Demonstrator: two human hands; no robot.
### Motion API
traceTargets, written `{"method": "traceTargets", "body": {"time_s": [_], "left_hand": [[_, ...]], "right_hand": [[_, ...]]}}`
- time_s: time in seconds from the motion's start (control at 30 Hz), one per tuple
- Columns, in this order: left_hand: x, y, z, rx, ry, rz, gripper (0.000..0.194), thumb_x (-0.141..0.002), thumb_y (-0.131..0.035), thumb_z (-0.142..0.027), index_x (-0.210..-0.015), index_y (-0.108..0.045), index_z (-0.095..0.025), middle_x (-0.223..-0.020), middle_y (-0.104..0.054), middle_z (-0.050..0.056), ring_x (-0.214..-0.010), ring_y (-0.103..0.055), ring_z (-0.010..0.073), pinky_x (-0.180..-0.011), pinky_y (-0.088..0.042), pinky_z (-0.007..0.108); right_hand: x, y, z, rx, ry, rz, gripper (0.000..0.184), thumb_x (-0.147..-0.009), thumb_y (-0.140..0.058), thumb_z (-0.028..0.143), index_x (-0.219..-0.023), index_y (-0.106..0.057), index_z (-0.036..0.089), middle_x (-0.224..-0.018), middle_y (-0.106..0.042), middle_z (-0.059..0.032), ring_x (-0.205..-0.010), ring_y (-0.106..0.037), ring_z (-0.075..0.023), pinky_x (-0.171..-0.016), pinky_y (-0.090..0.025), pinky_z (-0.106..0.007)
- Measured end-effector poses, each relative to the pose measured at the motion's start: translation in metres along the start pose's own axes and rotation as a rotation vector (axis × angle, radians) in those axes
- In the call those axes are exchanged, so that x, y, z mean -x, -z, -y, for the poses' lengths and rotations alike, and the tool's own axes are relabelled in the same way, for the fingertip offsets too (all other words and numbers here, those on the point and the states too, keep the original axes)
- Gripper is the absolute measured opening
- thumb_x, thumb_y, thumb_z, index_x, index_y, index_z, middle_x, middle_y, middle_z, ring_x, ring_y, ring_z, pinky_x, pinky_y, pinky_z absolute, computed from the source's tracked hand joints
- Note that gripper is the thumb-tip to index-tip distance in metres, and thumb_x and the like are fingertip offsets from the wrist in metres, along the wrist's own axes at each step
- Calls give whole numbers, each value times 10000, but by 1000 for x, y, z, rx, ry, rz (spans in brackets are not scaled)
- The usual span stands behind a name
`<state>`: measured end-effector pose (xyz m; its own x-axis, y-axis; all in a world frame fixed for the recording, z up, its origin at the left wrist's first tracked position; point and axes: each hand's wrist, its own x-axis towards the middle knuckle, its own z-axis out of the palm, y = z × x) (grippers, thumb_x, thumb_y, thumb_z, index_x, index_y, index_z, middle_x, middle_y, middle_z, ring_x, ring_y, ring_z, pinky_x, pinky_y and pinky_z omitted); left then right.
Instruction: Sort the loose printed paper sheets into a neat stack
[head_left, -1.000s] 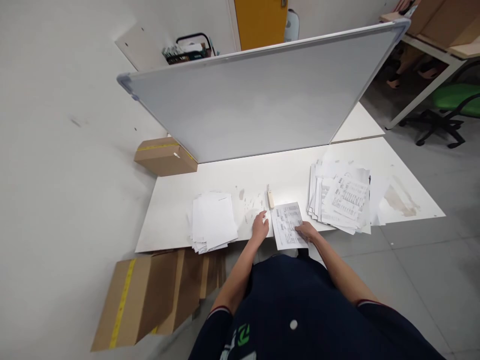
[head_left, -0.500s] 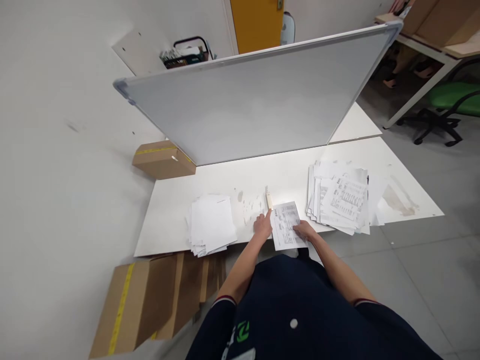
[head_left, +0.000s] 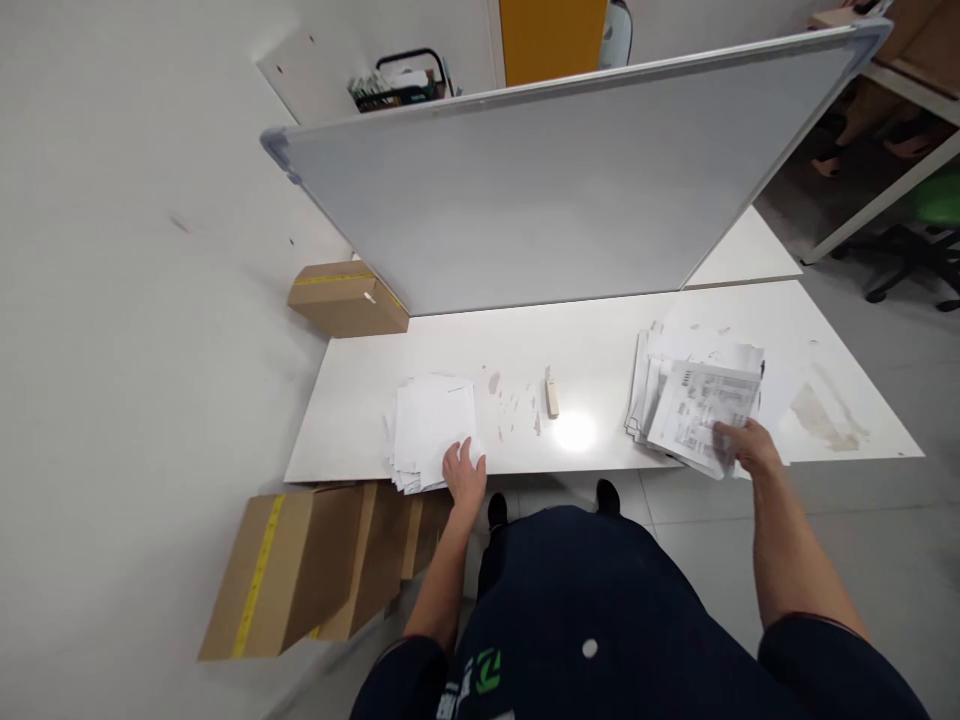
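Observation:
My left hand (head_left: 466, 476) rests on the lower right corner of a stack of blank-faced white paper (head_left: 433, 425), fingers apart. At the right, my right hand (head_left: 752, 447) pinches the lower right edge of a printed sheet (head_left: 705, 408). That sheet lies over, or just above, a loose pile of papers (head_left: 652, 365); whether it touches them I cannot tell. Between the two piles, a small pale beige block (head_left: 552, 398) sits on the white table (head_left: 517, 345).
A large whiteboard (head_left: 540, 200) stands along the table's far side. One cardboard box (head_left: 345, 300) sits at the back left corner, and several more boxes (head_left: 292, 580) stand on the floor at front left. A wall (head_left: 112, 350) bounds the left side.
My left hand has moved left from beside the beige block to the blank-faced stack. My right hand has carried the printed sheet from the table's middle edge rightward to the printed pile.

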<state>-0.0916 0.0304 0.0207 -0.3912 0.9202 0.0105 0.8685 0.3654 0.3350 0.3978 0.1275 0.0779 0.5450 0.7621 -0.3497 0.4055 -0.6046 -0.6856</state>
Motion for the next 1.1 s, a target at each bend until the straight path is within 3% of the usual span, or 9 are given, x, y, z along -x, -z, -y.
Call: {"method": "traceTargets", "body": {"time_s": [0.13,0.23,0.4,0.5,0.6,0.67,0.8,0.93,1.1], "left_hand": [[-2,11,23,-173,1,148,747,-680,-619,-427,-1333,-321,-220,-1385,-303,147,-1281,-223,354,-1006,-198,539],[-4,14,30,-175,-69,195,669,-704,-614,-361,-1311,-358,-246,-1401,-299,129,-1300,-209,334,-1030,-165,522],[-15,24,33,222,-13,172,343,-656,-642,-252,-998,-623,-235,-1248,-491,99,-1227,-346,286,-1026,-250,394],[-23,33,33,420,71,139,59,-668,-597,-257,-702,-637,-229,-922,-626,67,-1007,-510,232,-915,-360,334],[-28,43,31,471,164,58,211,-712,-530,-312,-533,-540,-201,-583,-530,19,-698,-524,176,-723,-407,284],[-30,49,28,525,237,-16,281,-713,-521,-362,-495,-477,-190,-489,-415,-20,-570,-455,136,-609,-378,247],[-30,61,13,665,336,-127,330,-692,-532,-447,-527,-417,-186,-477,-310,-58,-483,-338,83,-486,-301,206],[-25,79,-15,829,384,-178,401,-635,-604,-459,-522,-325,-194,-476,-248,-75,-464,-272,61,-447,-255,192],[-4,100,-56,859,233,-112,380,-626,-642,-404,-522,-347,-188,-512,-326,-63,-510,-320,73,-484,-288,191]], "right_hand": [[-3,21,14,221,-137,-210,706,-668,-584,240,-1291,-364,-9,-1187,-410,-403,-1069,-484,-384,-768,-391,-493],[9,4,25,269,-68,-172,661,-733,-530,281,-1294,-357,-22,-1178,-456,-344,-1121,-441,-362,-862,-348,-465],[50,-72,40,252,140,120,539,-763,-498,291,-1250,-440,66,-1162,-513,-205,-1006,-517,-290,-871,-368,-419],[83,-123,51,205,247,339,488,-764,-520,274,-1223,-476,116,-1181,-499,-177,-873,-560,-230,-858,-385,-391],[116,-163,63,127,316,547,411,-744,-560,228,-1149,-537,166,-1154,-519,-129,-819,-566,-182,-871,-384,-351],[135,-182,70,61,332,679,359,-734,-582,217,-1091,-567,197,-1105,-547,-92,-838,-564,-169,-868,-394,-324],[167,-207,87,-71,264,951,264,-753,-592,328,-987,-580,205,-965,-594,-62,-744,-594,-152,-724,-478,-300],[187,-215,111,-213,131,1187,453,-796,-449,569,-990,-543,171,-984,-595,-116,-688,-629,-159,-591,-527,-297],[194,-206,140,-508,-231,1359,603,-747,-423,669,-1073,-467,163,-1020,-567,-138,-751,-639,-200,-614,-544,-361]]}}
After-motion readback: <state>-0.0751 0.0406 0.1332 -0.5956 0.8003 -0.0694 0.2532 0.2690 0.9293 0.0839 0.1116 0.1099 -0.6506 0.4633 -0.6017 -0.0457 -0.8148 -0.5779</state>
